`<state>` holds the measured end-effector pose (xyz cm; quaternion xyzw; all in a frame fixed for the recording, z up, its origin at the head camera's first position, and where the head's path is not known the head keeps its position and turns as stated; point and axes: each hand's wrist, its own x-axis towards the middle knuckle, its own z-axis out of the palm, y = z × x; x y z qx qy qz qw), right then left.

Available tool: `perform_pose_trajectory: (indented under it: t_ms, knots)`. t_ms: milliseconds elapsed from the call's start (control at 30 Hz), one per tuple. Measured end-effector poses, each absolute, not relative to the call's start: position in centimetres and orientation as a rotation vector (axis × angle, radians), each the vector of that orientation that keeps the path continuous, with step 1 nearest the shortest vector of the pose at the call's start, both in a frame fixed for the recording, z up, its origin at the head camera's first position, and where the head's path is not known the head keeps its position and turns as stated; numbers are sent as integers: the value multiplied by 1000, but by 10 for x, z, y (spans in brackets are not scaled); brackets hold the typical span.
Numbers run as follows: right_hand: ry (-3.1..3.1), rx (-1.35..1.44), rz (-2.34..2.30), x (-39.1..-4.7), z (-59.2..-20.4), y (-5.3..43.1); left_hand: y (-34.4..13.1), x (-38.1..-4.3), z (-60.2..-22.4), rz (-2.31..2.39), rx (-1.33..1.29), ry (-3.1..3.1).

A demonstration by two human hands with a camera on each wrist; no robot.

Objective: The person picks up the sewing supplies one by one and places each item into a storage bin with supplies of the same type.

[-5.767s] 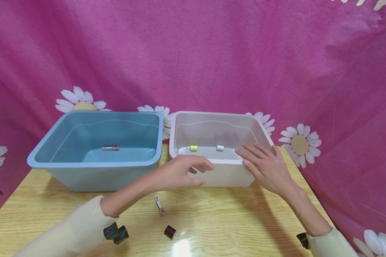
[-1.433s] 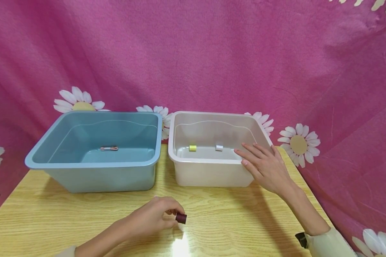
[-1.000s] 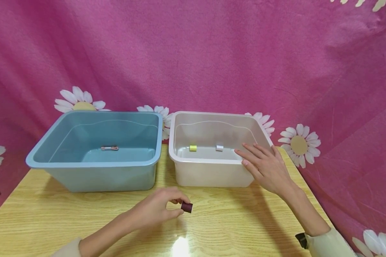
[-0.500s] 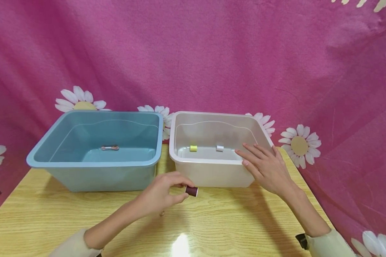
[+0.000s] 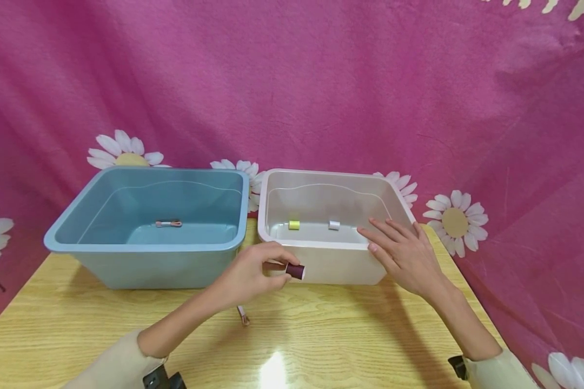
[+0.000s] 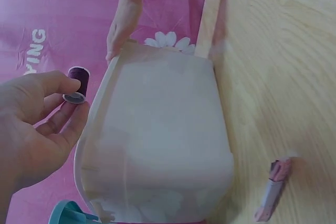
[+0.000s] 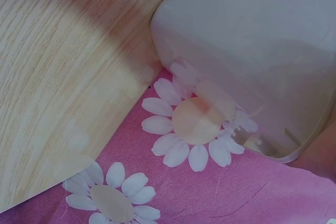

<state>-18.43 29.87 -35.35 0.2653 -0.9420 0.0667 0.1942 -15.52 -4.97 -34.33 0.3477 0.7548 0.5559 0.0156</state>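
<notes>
A spool of dark maroon thread [image 5: 296,271] is pinched between the thumb and fingers of my left hand [image 5: 253,273], in front of the white bin's near wall. In the left wrist view the spool [image 6: 79,85] shows its white end. My right hand [image 5: 406,256] rests with spread, straight fingers on the right front corner of the white bin [image 5: 331,265]. Inside that bin lie a yellow thread spool [image 5: 294,225] and a white thread spool [image 5: 334,225]. A bundled pinkish cord [image 5: 243,315] lies on the table below my left wrist, partly hidden in the head view.
A blue bin [image 5: 146,248] stands left of the white one, with another bundled cord [image 5: 168,223] on its floor. Both bins sit on a wooden table [image 5: 331,346]. Behind hangs a pink cloth [image 5: 292,86] with daisies.
My left hand has picked the maroon spool off the table and carried it up and slightly right, to the white bin's front wall. My right hand has stayed on the bin's corner.
</notes>
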Motion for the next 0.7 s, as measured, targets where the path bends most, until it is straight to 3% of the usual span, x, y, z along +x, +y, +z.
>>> perform_pose_trajectory:
  t_ms: [700]
  knots:
    - [-2635,744,188,-184,-353,298,-32,-180,-325,1696,949,2443]
